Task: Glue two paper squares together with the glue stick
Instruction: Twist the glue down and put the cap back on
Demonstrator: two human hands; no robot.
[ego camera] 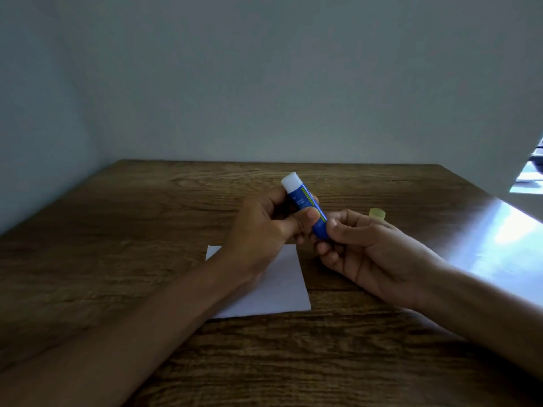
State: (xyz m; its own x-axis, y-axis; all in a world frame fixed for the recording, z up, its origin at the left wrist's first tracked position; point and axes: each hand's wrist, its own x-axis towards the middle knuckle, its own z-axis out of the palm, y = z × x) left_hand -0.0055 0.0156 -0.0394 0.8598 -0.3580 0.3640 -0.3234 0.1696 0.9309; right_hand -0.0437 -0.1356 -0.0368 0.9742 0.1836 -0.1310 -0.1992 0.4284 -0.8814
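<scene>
Desk [88,259]: dark wood-grain surface, filling the lower half of the head view and running back to a plain pale wall [264,69]; daylight is glaring off its right-hand part.

Left forearm: entering from the lower left corner and reaching diagonally toward the centre, passing over the paper.

Paper square [282,286]: white, lying flat on the desk near the middle, partly covered by the left wrist and forearm; its right and near edges are showing, one far corner is peeking out beside the wrist; whether it is one sheet or two stacked cannot be told.

Left hand [258,227]: raised above the far edge of the paper, fingers curling round the middle of the glue stick, thumb pressing across the barrel.

Glue stick [307,205]: blue barrel with a yellow-green stripe, held in the air between both hands, tilting with its white glue end [291,181] pointing up and away to the left; uncapped, glue standing clear of the barrel.

Right hand [364,251]: just beside the left, thumb and fingertips pinching the lower end of the barrel, remaining fingers curling underneath; forearm leading off to the lower right.

Cap [377,213]: small, translucent yellow, sitting on the desk just behind the right hand, partly hidden by its knuckles.

Window [529,171]: bright sliver at the right edge.
</scene>
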